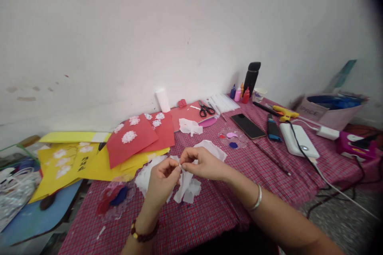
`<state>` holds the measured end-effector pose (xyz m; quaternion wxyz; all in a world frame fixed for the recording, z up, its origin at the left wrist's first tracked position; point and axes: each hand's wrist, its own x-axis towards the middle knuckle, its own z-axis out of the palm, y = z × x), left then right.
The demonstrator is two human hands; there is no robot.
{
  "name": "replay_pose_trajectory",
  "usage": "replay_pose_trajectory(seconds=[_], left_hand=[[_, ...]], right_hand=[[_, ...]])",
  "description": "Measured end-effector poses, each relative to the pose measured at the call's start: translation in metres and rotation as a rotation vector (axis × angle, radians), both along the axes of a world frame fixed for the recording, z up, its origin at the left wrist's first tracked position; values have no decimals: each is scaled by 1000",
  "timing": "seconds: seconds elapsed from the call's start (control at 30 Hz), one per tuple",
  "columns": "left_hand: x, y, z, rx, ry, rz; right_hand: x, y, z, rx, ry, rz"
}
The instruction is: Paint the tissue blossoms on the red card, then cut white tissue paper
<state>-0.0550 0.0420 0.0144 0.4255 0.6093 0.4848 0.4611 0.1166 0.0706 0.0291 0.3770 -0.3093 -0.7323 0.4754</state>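
Observation:
My left hand [164, 178] and my right hand [202, 163] meet above the front of the table, thumbs and fingertips pinched together. Between them is a piece of white tissue paper [184, 187], partly hidden by the fingers. Loose white tissue pieces [146, 177] lie beneath and around both hands, with a larger white sheet [213, 149] just behind the right one. To the left, red cards [136, 153] bearing white crumpled-paper flowers [129, 137] overlap a stack of yellow cards [104, 167]. A paint palette [119, 203] with red and blue paint sits near my left wrist.
Behind the hands lie black-handled scissors [206, 109] and a second palette [233, 137]. On the right are a phone [248, 125], a paintbrush [272, 158], a blue cutter [273, 129], a white power bank [299, 141] with cables and a yellow glue gun [285, 114]. Paint bottles [245, 95] stand by the wall.

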Motion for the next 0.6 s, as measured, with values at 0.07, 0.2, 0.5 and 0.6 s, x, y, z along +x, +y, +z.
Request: replay_pose_trajectory(seconds=[0.07,0.2,0.5,0.6], left_hand=[[0,-1,1,7,5,8],[-2,-1,-1,-1,-45,-14],[-5,1,-4,12,-43,-31],[-5,1,-4,8,-52,-31]], right_hand=[[0,0,0,17,0,6],[0,1,-1,26,-6,-9],[-1,0,2,21,-18,-15],[-1,0,1,17,-24,-13]])
